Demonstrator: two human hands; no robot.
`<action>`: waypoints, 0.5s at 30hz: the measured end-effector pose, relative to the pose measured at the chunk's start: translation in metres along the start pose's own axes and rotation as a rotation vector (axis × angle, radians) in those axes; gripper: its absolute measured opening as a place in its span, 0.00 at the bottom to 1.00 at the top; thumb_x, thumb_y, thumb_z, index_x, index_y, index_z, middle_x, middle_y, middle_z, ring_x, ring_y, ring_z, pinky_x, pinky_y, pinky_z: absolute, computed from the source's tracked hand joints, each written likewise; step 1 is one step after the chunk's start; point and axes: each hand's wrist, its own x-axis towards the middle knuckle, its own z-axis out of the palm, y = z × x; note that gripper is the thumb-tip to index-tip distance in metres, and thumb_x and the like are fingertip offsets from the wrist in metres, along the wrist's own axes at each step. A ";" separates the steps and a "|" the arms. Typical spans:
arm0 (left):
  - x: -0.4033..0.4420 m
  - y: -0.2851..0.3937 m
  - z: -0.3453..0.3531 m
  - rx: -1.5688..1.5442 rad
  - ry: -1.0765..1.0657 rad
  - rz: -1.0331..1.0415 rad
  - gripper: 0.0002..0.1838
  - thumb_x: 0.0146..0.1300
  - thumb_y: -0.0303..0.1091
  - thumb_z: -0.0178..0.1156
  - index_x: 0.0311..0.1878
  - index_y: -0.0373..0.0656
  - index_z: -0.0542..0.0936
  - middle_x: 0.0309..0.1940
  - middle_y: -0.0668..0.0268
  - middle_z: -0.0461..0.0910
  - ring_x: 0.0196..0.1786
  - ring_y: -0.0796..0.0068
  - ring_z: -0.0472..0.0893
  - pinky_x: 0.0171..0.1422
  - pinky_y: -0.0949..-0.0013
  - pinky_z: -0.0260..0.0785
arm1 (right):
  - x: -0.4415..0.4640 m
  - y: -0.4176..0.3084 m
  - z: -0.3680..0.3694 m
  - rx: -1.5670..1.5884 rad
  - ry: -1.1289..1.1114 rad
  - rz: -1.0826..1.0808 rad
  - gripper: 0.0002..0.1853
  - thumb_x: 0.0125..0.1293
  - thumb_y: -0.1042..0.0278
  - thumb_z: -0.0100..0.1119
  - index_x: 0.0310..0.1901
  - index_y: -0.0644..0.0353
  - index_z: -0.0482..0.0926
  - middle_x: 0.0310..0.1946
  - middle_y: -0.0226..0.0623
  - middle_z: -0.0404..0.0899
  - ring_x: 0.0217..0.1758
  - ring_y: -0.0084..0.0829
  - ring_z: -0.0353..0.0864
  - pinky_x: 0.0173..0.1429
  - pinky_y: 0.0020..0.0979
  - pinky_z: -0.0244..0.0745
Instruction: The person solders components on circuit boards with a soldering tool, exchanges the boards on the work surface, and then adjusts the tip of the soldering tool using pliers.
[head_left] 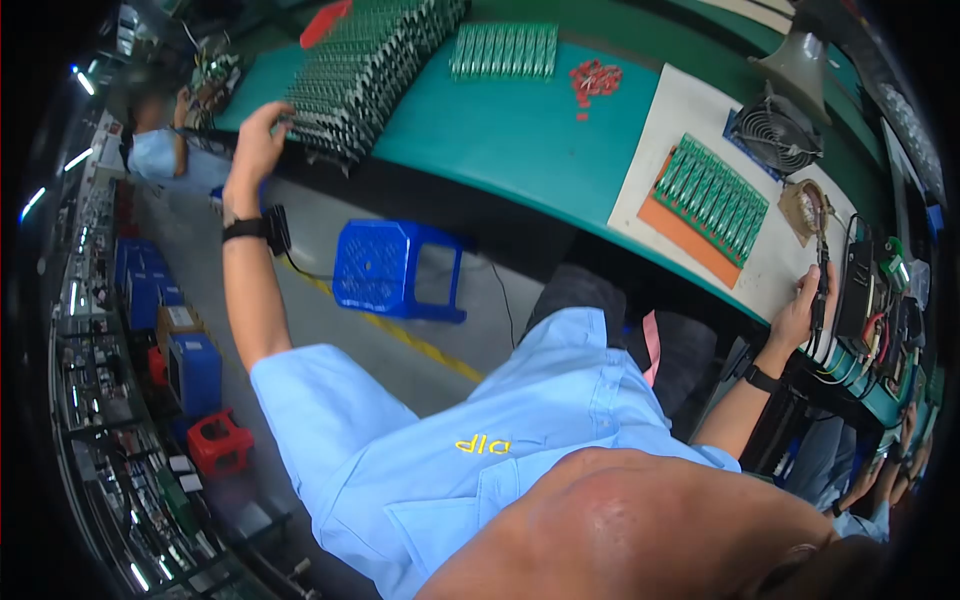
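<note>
Head view: well apart, our right hand [797, 312] grips a slim tool [821, 288] and our left hand [260, 138] is at the board stack's [370, 75] edge, grip unclear; we'd best handle boards gently.

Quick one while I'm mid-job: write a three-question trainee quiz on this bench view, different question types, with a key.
1. Which of the wearer's hands holds the slim black pen-shaped tool?
2. True or false: the blue plastic stool stands on the grey floor.
3. Fill the gap: the green circuit boards near the round black caged fan lie on a flat ______-coloured sheet.

Key:
1. The right hand.
2. True.
3. Orange.
</note>
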 end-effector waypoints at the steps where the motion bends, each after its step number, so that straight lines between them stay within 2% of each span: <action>1: -0.004 0.007 0.005 0.012 0.127 0.028 0.12 0.61 0.23 0.64 0.49 0.36 0.80 0.46 0.53 0.83 0.49 0.53 0.82 0.55 0.61 0.74 | 0.000 0.003 -0.003 0.001 -0.015 0.010 0.20 0.73 0.63 0.63 0.60 0.66 0.76 0.29 0.25 0.74 0.31 0.15 0.69 0.37 0.20 0.64; 2: -0.006 0.013 0.009 0.019 0.148 0.049 0.12 0.61 0.23 0.64 0.49 0.36 0.80 0.46 0.53 0.83 0.49 0.53 0.82 0.55 0.61 0.74 | 0.000 0.005 -0.005 -0.002 -0.036 0.021 0.20 0.73 0.63 0.63 0.60 0.67 0.76 0.29 0.25 0.74 0.31 0.15 0.69 0.37 0.20 0.64; 4: -0.012 0.023 0.015 0.033 0.252 -0.048 0.17 0.59 0.23 0.66 0.52 0.38 0.80 0.50 0.53 0.82 0.53 0.51 0.81 0.57 0.60 0.74 | 0.000 0.005 -0.006 0.017 -0.007 0.011 0.20 0.73 0.63 0.63 0.60 0.66 0.75 0.29 0.25 0.74 0.31 0.15 0.69 0.37 0.20 0.64; 5: -0.015 0.027 0.018 0.035 0.266 -0.037 0.17 0.59 0.23 0.66 0.52 0.38 0.80 0.50 0.53 0.82 0.53 0.51 0.81 0.57 0.60 0.74 | -0.001 0.005 -0.006 0.017 -0.006 0.009 0.20 0.73 0.63 0.62 0.60 0.66 0.75 0.29 0.25 0.73 0.31 0.16 0.69 0.36 0.21 0.64; 8: -0.024 0.046 0.028 0.155 0.533 0.025 0.20 0.60 0.24 0.66 0.56 0.38 0.78 0.51 0.54 0.82 0.54 0.51 0.81 0.58 0.60 0.74 | 0.000 0.016 -0.009 0.039 0.047 0.016 0.19 0.74 0.63 0.62 0.59 0.64 0.74 0.28 0.25 0.73 0.31 0.16 0.69 0.36 0.21 0.64; 9: -0.026 0.063 0.031 0.153 0.535 0.034 0.20 0.60 0.24 0.66 0.56 0.38 0.78 0.51 0.54 0.82 0.54 0.51 0.81 0.58 0.60 0.74 | 0.001 0.022 -0.009 0.064 0.091 0.024 0.18 0.74 0.63 0.62 0.58 0.63 0.73 0.28 0.25 0.73 0.31 0.16 0.69 0.35 0.21 0.64; 11: -0.035 0.111 0.041 -0.040 0.663 -0.142 0.20 0.63 0.25 0.67 0.59 0.37 0.77 0.52 0.56 0.82 0.52 0.64 0.82 0.58 0.66 0.74 | 0.000 0.025 -0.004 0.086 0.132 0.041 0.17 0.74 0.63 0.62 0.57 0.62 0.72 0.28 0.25 0.73 0.31 0.16 0.69 0.35 0.21 0.65; 12: -0.041 0.133 0.052 -0.181 0.669 -0.164 0.21 0.64 0.24 0.67 0.60 0.36 0.76 0.51 0.57 0.82 0.51 0.67 0.82 0.57 0.67 0.74 | -0.002 0.022 0.005 0.152 0.159 0.059 0.15 0.74 0.64 0.61 0.55 0.60 0.71 0.28 0.25 0.73 0.31 0.16 0.69 0.35 0.21 0.65; 14: -0.045 0.190 0.084 -0.486 0.604 -0.161 0.22 0.65 0.23 0.67 0.61 0.35 0.75 0.48 0.59 0.81 0.48 0.72 0.81 0.56 0.68 0.74 | -0.006 0.019 -0.001 0.211 0.284 0.093 0.13 0.74 0.65 0.61 0.52 0.57 0.69 0.29 0.25 0.73 0.31 0.15 0.70 0.35 0.21 0.66; 15: -0.050 0.222 0.100 -0.639 0.528 -0.144 0.23 0.65 0.23 0.67 0.62 0.35 0.74 0.46 0.60 0.81 0.47 0.74 0.80 0.55 0.69 0.74 | -0.006 0.031 -0.008 0.186 0.263 0.079 0.12 0.74 0.67 0.61 0.51 0.55 0.68 0.30 0.25 0.74 0.32 0.15 0.72 0.36 0.21 0.68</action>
